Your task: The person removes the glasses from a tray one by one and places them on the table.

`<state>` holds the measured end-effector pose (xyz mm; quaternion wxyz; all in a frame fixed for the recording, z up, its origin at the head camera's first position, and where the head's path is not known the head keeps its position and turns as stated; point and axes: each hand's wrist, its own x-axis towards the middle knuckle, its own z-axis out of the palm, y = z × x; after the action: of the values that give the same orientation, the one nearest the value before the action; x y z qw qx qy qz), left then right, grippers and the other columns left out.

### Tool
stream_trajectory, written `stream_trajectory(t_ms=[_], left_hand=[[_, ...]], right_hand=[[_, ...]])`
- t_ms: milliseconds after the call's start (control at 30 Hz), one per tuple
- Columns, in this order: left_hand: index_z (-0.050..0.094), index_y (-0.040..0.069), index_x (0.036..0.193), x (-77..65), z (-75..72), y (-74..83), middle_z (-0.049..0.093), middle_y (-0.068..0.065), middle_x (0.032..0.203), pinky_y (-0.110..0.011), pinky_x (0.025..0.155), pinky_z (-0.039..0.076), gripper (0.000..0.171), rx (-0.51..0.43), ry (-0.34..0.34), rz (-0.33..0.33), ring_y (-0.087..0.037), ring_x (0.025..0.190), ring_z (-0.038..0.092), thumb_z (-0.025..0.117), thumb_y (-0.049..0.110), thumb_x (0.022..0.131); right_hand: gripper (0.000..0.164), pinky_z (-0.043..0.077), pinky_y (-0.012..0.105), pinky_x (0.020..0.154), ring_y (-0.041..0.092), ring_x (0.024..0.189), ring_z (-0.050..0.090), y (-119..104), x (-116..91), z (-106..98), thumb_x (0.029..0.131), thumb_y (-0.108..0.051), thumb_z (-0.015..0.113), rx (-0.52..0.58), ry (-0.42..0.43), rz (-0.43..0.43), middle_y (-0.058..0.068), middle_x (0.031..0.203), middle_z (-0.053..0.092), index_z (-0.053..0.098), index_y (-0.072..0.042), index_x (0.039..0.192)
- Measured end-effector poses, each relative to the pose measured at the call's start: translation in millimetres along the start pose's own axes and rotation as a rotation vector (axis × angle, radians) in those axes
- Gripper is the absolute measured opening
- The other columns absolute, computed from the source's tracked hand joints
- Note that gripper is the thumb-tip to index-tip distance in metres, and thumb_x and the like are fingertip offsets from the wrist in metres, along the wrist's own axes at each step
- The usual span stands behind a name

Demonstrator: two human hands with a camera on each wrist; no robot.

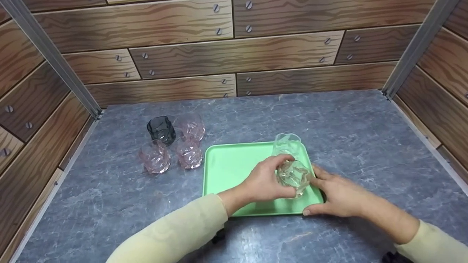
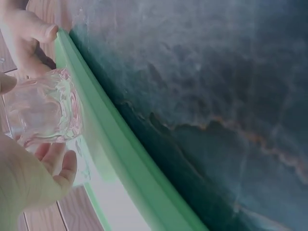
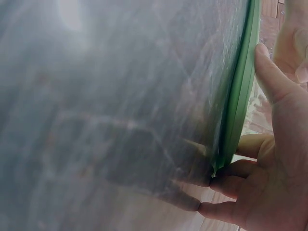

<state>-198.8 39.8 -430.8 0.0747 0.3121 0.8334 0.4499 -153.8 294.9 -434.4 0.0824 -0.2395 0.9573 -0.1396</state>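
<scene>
A green tray [image 1: 234,164] lies on the table before me. Over its right part, my left hand [image 1: 265,179] grips a clear drinking glass [image 1: 294,175], thumb on the near side and fingers round the far side. That glass [image 2: 43,108] shows close over the tray in the left wrist view. Behind it, a second clear glass [image 1: 287,142] stands at the tray's far right corner. My right hand [image 1: 342,193] holds the near right corner of the tray, thumb on the front rim and fingers along the right side. Its index finger reaches over the rim beside the held glass.
Left of the tray stand a dark grey glass [image 1: 161,130] and three pink glasses, one at the back [image 1: 192,128], one nearer the tray [image 1: 189,153] and one at the left [image 1: 155,157]. Wood-patterned walls [image 1: 182,62] enclose the marbled grey table [image 1: 109,204].
</scene>
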Motion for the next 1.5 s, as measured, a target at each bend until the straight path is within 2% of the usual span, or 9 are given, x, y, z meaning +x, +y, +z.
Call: stream_trajectory(t_ms=[133,333,600,733,933,1067,1200,1300,1500], left_hand=[[0.058,0.017,0.148,-1.1,0.0,0.7,0.066,0.003,0.132,-0.025,0.097,0.051,0.080,-0.030,-0.001,-0.001,-0.010,0.115,0.060,0.089,0.021,0.075],[0.059,0.018,0.148,-2.7,-0.3,2.0,0.066,0.008,0.138,-0.024,0.098,0.052,0.078,-0.053,0.012,-0.012,-0.009,0.118,0.063,0.094,0.036,0.081],[0.063,0.014,0.145,-3.7,-4.0,0.6,0.072,0.006,0.128,-0.022,0.094,0.053,0.080,-0.078,0.032,-0.054,-0.008,0.112,0.066,0.097,0.037,0.077],[0.065,0.016,0.143,-7.0,-7.0,0.6,0.072,0.007,0.129,-0.022,0.093,0.054,0.078,-0.084,0.035,-0.066,-0.008,0.111,0.066,0.098,0.038,0.076],[0.066,0.017,0.142,-14.3,-17.4,-1.1,0.072,0.006,0.130,-0.029,0.094,0.056,0.078,-0.127,0.050,-0.099,-0.011,0.113,0.066,0.097,0.041,0.076],[0.067,0.017,0.140,-19.2,-29.4,-1.2,0.073,0.007,0.126,-0.034,0.092,0.059,0.075,-0.184,0.091,-0.107,-0.015,0.108,0.069,0.099,0.037,0.075],[0.066,0.012,0.142,-26.9,-47.7,-0.7,0.074,0.002,0.128,-0.037,0.090,0.061,0.080,-0.245,0.151,-0.123,-0.023,0.107,0.069,0.101,0.029,0.072],[0.063,0.009,0.144,-34.6,-64.8,-1.9,0.072,-0.002,0.132,-0.038,0.088,0.061,0.084,-0.258,0.195,-0.134,-0.027,0.108,0.069,0.101,0.027,0.072],[0.060,0.006,0.145,-54.4,-100.3,-8.3,0.073,-0.007,0.128,-0.037,0.083,0.062,0.084,-0.255,0.261,-0.147,-0.030,0.104,0.069,0.099,0.024,0.074]], right_hand=[[0.119,0.042,0.073,0.108,0.061,0.139,0.043,-0.9,-0.1,-1.8,0.080,-0.087,0.065,-0.008,-0.009,0.007,0.034,0.165,0.029,0.051,0.006,0.152],[0.119,0.042,0.073,0.107,0.062,0.138,0.044,-1.6,0.9,-3.2,0.081,-0.088,0.063,-0.010,-0.022,0.012,0.034,0.165,0.029,0.051,0.006,0.152],[0.118,0.044,0.073,0.105,0.063,0.135,0.047,-2.3,3.2,-3.0,0.081,-0.086,0.065,-0.022,-0.008,-0.003,0.035,0.164,0.031,0.052,0.006,0.152],[0.120,0.043,0.073,0.106,0.063,0.137,0.045,-2.2,3.9,-3.7,0.081,-0.087,0.064,-0.019,-0.024,0.011,0.035,0.165,0.030,0.049,0.007,0.153],[0.123,0.042,0.073,0.108,0.062,0.139,0.042,-1.3,4.4,-4.5,0.081,-0.089,0.063,-0.016,-0.051,0.029,0.036,0.165,0.027,0.043,0.004,0.158],[0.123,0.042,0.072,0.108,0.061,0.140,0.042,-0.5,4.6,-4.5,0.081,-0.088,0.062,-0.016,-0.062,0.030,0.038,0.165,0.027,0.042,0.005,0.158],[0.122,0.042,0.071,0.108,0.061,0.141,0.041,-0.2,4.5,-5.0,0.082,-0.087,0.064,-0.008,-0.070,0.031,0.038,0.164,0.027,0.042,0.005,0.158],[0.122,0.042,0.071,0.109,0.061,0.141,0.040,-0.1,3.9,-4.9,0.082,-0.087,0.064,-0.004,-0.072,0.033,0.037,0.165,0.026,0.042,0.005,0.158],[0.122,0.042,0.070,0.110,0.060,0.142,0.041,-0.7,1.6,-2.8,0.081,-0.087,0.065,0.002,-0.055,0.032,0.037,0.165,0.026,0.043,0.005,0.158]])
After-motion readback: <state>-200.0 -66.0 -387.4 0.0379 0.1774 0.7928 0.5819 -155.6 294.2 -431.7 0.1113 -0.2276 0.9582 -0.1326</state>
